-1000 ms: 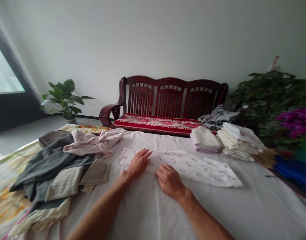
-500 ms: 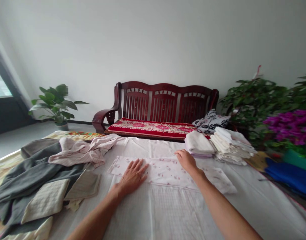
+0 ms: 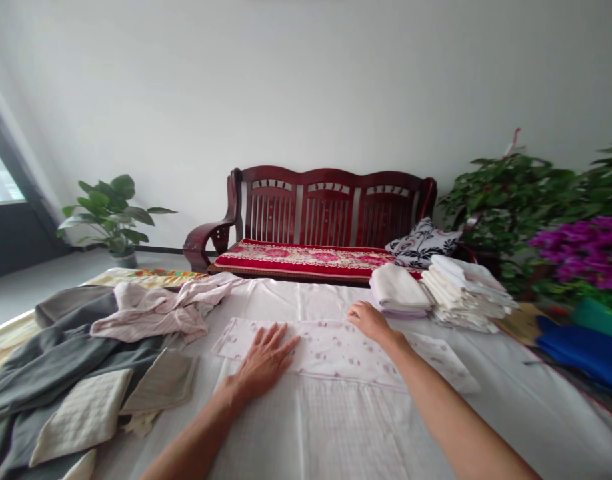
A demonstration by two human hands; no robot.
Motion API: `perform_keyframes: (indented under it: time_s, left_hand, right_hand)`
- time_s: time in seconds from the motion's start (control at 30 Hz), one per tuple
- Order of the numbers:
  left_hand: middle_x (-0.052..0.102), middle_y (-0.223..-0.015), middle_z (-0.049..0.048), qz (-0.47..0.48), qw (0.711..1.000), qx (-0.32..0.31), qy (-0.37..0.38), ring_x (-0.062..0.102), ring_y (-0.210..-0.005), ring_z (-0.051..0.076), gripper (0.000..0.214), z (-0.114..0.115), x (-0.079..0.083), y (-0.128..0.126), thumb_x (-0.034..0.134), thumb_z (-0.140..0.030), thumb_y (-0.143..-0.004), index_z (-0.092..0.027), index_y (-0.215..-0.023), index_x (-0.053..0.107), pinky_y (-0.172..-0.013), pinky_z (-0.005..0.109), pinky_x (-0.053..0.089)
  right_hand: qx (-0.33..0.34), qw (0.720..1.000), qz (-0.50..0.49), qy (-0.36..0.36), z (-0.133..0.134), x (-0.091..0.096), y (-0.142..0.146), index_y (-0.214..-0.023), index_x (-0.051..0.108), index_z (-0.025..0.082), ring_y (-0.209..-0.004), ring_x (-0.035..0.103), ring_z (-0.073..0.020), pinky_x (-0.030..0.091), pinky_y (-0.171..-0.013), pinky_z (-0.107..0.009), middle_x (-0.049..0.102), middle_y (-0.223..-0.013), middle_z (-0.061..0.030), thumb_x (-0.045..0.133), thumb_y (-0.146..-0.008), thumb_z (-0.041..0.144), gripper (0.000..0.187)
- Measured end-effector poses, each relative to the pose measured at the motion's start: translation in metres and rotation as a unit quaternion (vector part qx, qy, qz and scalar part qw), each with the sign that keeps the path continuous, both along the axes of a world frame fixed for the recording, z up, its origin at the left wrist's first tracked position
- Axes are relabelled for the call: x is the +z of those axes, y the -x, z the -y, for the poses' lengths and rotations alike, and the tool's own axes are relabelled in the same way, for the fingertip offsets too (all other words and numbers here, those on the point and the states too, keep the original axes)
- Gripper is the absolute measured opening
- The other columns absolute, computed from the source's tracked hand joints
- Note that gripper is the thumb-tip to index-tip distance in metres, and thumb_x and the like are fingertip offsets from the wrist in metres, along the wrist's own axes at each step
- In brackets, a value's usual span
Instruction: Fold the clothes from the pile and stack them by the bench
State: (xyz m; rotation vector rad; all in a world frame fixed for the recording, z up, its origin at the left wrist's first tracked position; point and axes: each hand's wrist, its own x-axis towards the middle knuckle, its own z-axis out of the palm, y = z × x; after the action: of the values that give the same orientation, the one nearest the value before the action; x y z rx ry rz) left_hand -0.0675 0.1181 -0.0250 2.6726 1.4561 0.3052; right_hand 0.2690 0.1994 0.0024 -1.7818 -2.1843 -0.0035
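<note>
A long folded white cloth with small pinkish-grey prints lies flat across the white-covered table. My left hand rests palm down on its left part, fingers spread. Near the far edge of the same cloth, right of its middle, is my right hand. Its fingers are curled and closed, with the tips turned under; whether they pinch the cloth's edge is hidden. The right forearm crosses above the right part of the cloth. No fabric looks lifted off the table.
On the left lie a pink striped garment, grey clothing and small beige cloths. Folded white cloths are stacked at the back right beside another small folded pile. A wooden bench stands behind the table.
My view has shifted slightly. Both hands stay in nearly the same places on the printed cloth, the left spread and the right curled.
</note>
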Motion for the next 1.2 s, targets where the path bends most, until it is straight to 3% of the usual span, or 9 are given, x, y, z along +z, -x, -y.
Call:
perform_keyframes:
  time_s: [0.2,0.5,0.67,0.83,0.97,1.07,1.2]
  left_hand:
    - [0.028,-0.164,0.0033,-0.005,1.000,-0.002,0.012,0.021,-0.151,0.032,0.048,0.001,0.004,0.000,0.038,-0.043,-0.102,-0.045,-0.151,0.036,-0.119,0.062,0.014]
    - [0.032,-0.162,0.0029,0.000,1.000,-0.012,0.008,0.024,-0.150,0.033,0.046,0.003,0.007,0.001,0.036,-0.041,-0.103,-0.046,-0.148,0.041,-0.117,0.064,0.017]
    - [0.042,-0.156,0.0019,0.022,0.999,-0.018,-0.016,0.030,-0.147,0.031,0.042,0.004,0.006,0.000,0.041,-0.034,-0.101,-0.042,-0.140,0.052,-0.118,0.062,0.020]
    - [0.053,-0.145,0.0032,0.051,0.998,-0.033,-0.029,0.039,-0.141,0.027,0.035,0.006,0.011,-0.001,0.046,-0.024,-0.095,-0.033,-0.125,0.062,-0.118,0.054,0.024]
    - [0.060,-0.134,0.0056,0.062,0.997,-0.040,-0.033,0.047,-0.132,0.025,0.029,0.009,0.017,0.002,0.048,-0.018,-0.090,-0.027,-0.111,0.064,-0.117,0.050,0.027]
    - [0.062,-0.131,0.0059,0.069,0.995,-0.052,-0.048,0.048,-0.132,0.025,0.030,0.007,0.016,0.002,0.047,-0.012,-0.086,-0.026,-0.105,0.065,-0.118,0.051,0.026]
    - [0.061,-0.137,0.0062,0.091,0.991,-0.077,-0.060,0.048,-0.135,0.023,0.034,0.001,0.012,-0.011,0.040,-0.017,-0.095,-0.025,-0.117,0.064,-0.120,0.047,0.026]
  right_hand:
    - [-0.047,0.998,0.026,-0.032,0.000,-0.006,0.006,-0.087,0.071,0.020,-0.095,0.061,-0.0177,0.039,-0.078,-0.026,0.069,-0.099,-0.0051,0.057,-0.093,0.023,0.016]
    - [-0.088,0.992,0.055,-0.066,0.008,-0.005,0.014,-0.085,0.071,0.020,-0.092,0.062,-0.0190,0.041,-0.078,-0.028,0.070,-0.095,-0.0057,0.062,-0.091,0.023,0.012]
    - [-0.035,0.994,0.055,-0.092,0.024,-0.004,0.031,-0.110,0.069,0.021,-0.112,0.059,-0.0196,0.042,-0.096,-0.031,0.069,-0.118,-0.0077,0.054,-0.094,0.019,0.023]
    - [0.032,0.996,0.066,-0.052,0.042,-0.021,0.049,-0.134,0.059,0.019,-0.136,0.046,-0.0217,0.032,-0.114,-0.039,0.058,-0.144,-0.0092,0.051,-0.097,0.028,0.040]
    - [-0.005,0.998,0.060,-0.022,0.055,-0.023,0.050,-0.146,0.047,0.012,-0.143,0.038,-0.0282,0.028,-0.117,-0.049,0.044,-0.154,-0.0161,0.041,-0.101,0.037,0.052]
    - [-0.028,0.998,0.052,-0.007,0.068,-0.018,0.053,-0.151,0.039,0.011,-0.148,0.030,-0.0285,0.024,-0.119,-0.050,0.034,-0.159,-0.0155,0.034,-0.102,0.040,0.057]
    - [-0.009,0.999,0.044,-0.010,0.086,-0.016,0.060,-0.154,0.033,0.008,-0.149,0.027,-0.0275,0.025,-0.120,-0.046,0.031,-0.161,-0.0164,0.028,-0.103,0.043,0.062]
